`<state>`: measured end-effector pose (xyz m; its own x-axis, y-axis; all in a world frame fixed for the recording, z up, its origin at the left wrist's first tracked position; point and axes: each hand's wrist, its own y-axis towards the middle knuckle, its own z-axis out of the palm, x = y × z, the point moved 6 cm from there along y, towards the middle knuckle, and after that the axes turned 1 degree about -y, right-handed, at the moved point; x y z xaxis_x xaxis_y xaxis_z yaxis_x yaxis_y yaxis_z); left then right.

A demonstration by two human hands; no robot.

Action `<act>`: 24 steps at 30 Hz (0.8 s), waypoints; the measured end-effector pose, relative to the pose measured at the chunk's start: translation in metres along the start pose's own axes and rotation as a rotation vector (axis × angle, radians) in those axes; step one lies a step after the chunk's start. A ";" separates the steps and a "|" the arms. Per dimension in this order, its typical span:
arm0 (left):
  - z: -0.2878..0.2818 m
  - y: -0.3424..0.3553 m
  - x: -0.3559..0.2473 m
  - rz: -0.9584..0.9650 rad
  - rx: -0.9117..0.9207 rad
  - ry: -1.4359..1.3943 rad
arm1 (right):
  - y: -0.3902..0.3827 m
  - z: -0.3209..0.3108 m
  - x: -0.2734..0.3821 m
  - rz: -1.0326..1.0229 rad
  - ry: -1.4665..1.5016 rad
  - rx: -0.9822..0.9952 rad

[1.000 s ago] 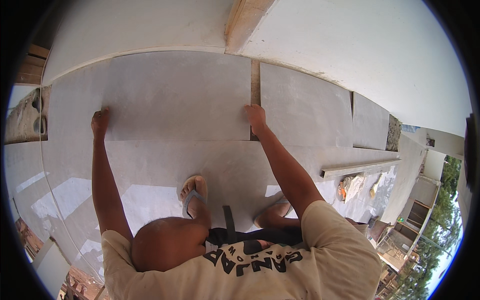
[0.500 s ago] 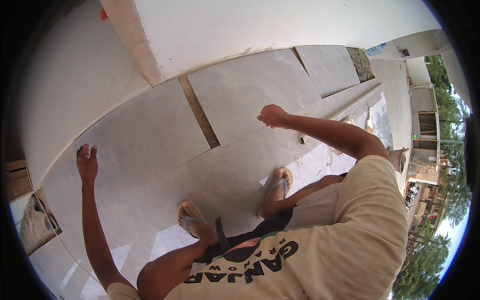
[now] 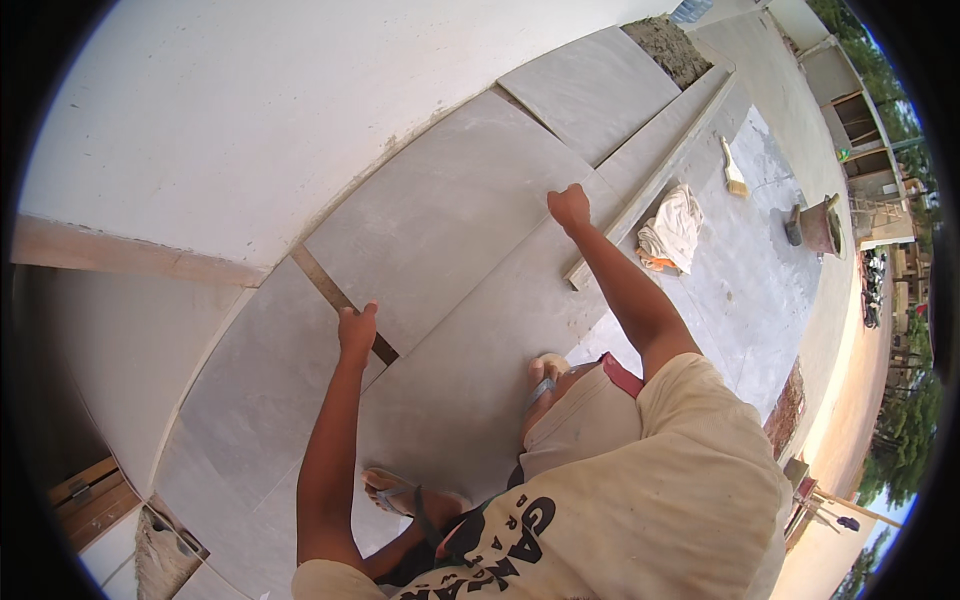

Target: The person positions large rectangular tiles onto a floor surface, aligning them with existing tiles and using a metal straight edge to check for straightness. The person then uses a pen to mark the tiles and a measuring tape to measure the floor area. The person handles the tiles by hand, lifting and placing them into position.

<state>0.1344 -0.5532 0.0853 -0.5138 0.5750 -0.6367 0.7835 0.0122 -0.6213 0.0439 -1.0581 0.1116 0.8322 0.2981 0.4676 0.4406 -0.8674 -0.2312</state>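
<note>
A large grey floor tile [image 3: 430, 210] lies in front of me, parallel to the wall's foot. My left hand [image 3: 358, 328] is above the narrow brown gap [image 3: 325, 280] at the tile's left edge, thumb and fingers apart; whether it touches the tile is unclear. Toward the tile's right end is my right hand [image 3: 570, 208], its fingers curled into a fist. What that fist holds, if anything, is hidden. Another grey tile [image 3: 590, 95] sits beyond, slightly skewed to the first.
A long straight bar [image 3: 655, 175] lies right of my right hand. Past it are a crumpled white cloth [image 3: 675, 230], a paintbrush [image 3: 733, 168] and a bucket [image 3: 822, 225]. Rough mortar [image 3: 668, 48] shows at the far end. The white wall [image 3: 250, 110] rises ahead.
My left hand has come from the far left to the gap beside the tile. My right hand has shifted toward the tile's right end. The view has turned and moved rightward.
</note>
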 end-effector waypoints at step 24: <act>0.038 0.005 -0.003 -0.193 -0.558 -0.284 | 0.144 0.016 0.045 -0.136 -0.074 0.092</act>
<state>0.1266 -0.5861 0.0673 -0.6761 0.2826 -0.6805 0.6922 0.5601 -0.4552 0.1505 -1.1632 0.0857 0.7838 0.4419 0.4362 0.5770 -0.7780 -0.2487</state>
